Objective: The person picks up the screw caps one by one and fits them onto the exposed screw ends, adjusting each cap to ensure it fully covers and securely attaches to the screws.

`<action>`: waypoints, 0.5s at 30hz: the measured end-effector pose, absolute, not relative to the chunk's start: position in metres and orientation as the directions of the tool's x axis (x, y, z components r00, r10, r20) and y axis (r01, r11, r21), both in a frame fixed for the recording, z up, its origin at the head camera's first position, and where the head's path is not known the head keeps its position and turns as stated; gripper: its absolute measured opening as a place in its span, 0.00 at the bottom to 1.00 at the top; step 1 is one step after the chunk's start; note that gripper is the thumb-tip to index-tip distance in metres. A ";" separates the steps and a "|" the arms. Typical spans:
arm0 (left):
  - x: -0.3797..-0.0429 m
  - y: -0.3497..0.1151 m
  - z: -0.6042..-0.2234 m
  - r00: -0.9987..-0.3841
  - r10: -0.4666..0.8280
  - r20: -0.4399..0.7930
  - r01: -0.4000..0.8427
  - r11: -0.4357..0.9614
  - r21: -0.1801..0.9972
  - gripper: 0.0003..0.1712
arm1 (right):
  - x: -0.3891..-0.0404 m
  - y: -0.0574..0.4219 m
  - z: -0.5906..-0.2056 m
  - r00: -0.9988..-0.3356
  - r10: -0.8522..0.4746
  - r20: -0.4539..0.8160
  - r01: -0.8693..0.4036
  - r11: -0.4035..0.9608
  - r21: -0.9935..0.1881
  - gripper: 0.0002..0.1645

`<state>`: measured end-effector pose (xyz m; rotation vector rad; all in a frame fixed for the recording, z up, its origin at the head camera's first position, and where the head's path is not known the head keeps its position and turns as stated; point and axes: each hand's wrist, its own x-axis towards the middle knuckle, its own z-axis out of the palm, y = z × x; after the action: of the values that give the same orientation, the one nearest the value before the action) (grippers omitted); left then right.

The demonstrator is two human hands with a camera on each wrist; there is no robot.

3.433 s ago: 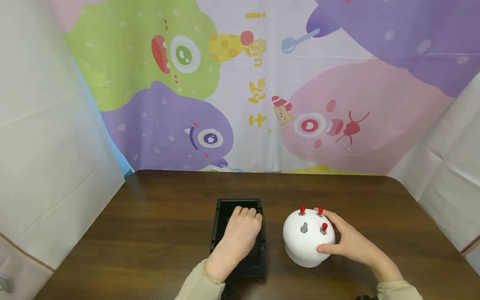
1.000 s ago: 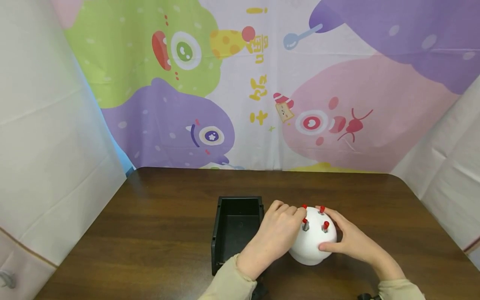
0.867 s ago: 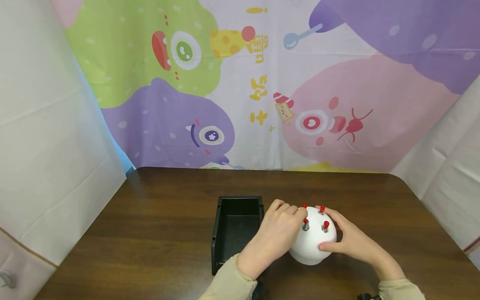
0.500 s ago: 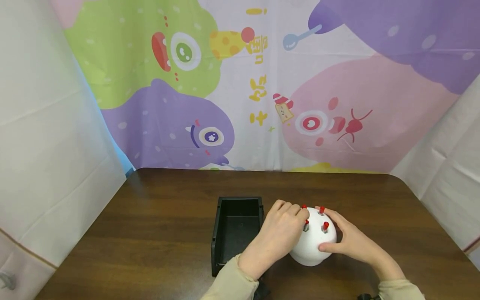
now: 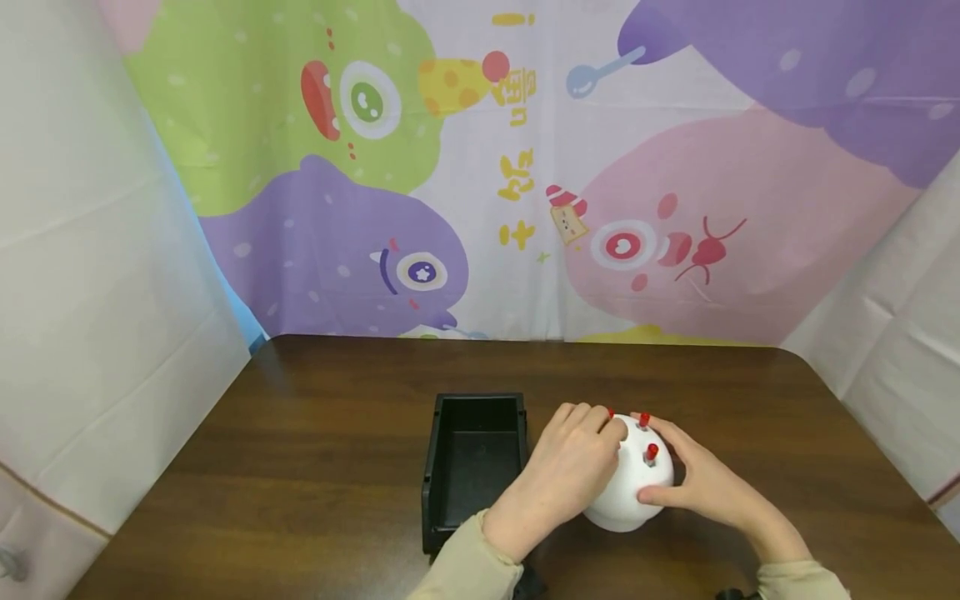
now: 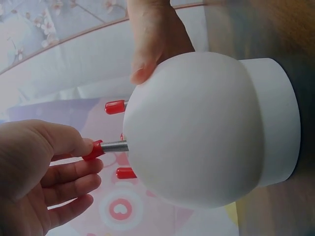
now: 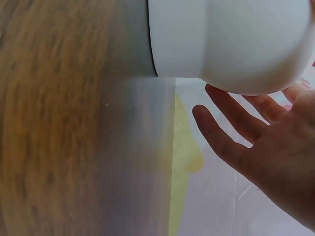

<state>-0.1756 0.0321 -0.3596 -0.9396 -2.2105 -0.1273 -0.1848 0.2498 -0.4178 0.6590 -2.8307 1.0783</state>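
In the head view a white rounded dome (image 5: pixel 628 492) on a narrower base stands on the table. Metal posts stick out of its top, with red caps (image 5: pixel 652 452) on their ends. My left hand (image 5: pixel 573 458) is at the dome's left side and covers part of the top. In the left wrist view its thumb and a finger pinch a red cap (image 6: pixel 92 151) at the end of a threaded metal post (image 6: pixel 114 146); the other fingers hang loosely bent. My right hand (image 5: pixel 701 473) holds the dome from the right, thumb in front and fingers behind.
A black open bin (image 5: pixel 429 492) lies left of the dome, partly behind the left forearm. The brown wooden table (image 5: pixel 322 433) ends at a cartoon-printed cloth (image 5: pixel 517 292). White cloth (image 5: pixel 112 250) hangs at both sides.
My left hand has moved from inside the black bin to the dome. The post that stood bare earlier now has a red cap. Lately that hand has shifted slightly right; the right hand stays put.
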 end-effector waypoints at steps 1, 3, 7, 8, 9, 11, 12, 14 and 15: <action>-0.175 0.032 -0.360 -0.479 0.587 0.653 0.663 0.729 -0.169 0.04 | -0.185 0.250 -0.418 -0.907 -0.377 0.188 -0.406 0.664 -0.628 0.54; -0.175 0.033 -0.361 -0.484 0.582 0.653 0.665 0.730 -0.158 0.04 | -0.184 0.249 -0.418 -0.906 -0.379 0.187 -0.406 0.660 -0.632 0.54; -0.175 0.035 -0.363 -0.485 0.575 0.659 0.669 0.729 -0.144 0.05 | -0.184 0.249 -0.417 -0.910 -0.374 0.178 -0.397 0.664 -0.634 0.54; -0.176 0.035 -0.363 -0.484 0.574 0.660 0.669 0.729 -0.143 0.05 | -0.184 0.249 -0.417 -0.911 -0.372 0.176 -0.395 0.667 -0.632 0.54; -0.176 0.035 -0.363 -0.484 0.574 0.661 0.669 0.729 -0.144 0.04 | -0.184 0.248 -0.416 -0.911 -0.372 0.177 -0.395 0.669 -0.630 0.54; -0.176 0.036 -0.364 -0.483 0.572 0.663 0.669 0.730 -0.142 0.04 | -0.184 0.248 -0.416 -0.912 -0.371 0.177 -0.395 0.671 -0.628 0.54; -0.176 0.036 -0.364 -0.483 0.570 0.664 0.668 0.731 -0.141 0.05 | -0.184 0.248 -0.415 -0.911 -0.371 0.178 -0.396 0.671 -0.627 0.54; -0.176 0.037 -0.365 -0.486 0.565 0.666 0.667 0.733 -0.135 0.08 | -0.183 0.248 -0.415 -0.911 -0.372 0.177 -0.396 0.671 -0.627 0.54; -0.176 0.037 -0.365 -0.490 0.561 0.667 0.667 0.734 -0.128 0.10 | -0.183 0.248 -0.415 -0.911 -0.373 0.177 -0.396 0.670 -0.628 0.54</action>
<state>-0.1760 0.0370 -0.3654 -0.9217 -2.2199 -0.1911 -0.1834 0.2484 -0.4149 0.6544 -2.8400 1.0801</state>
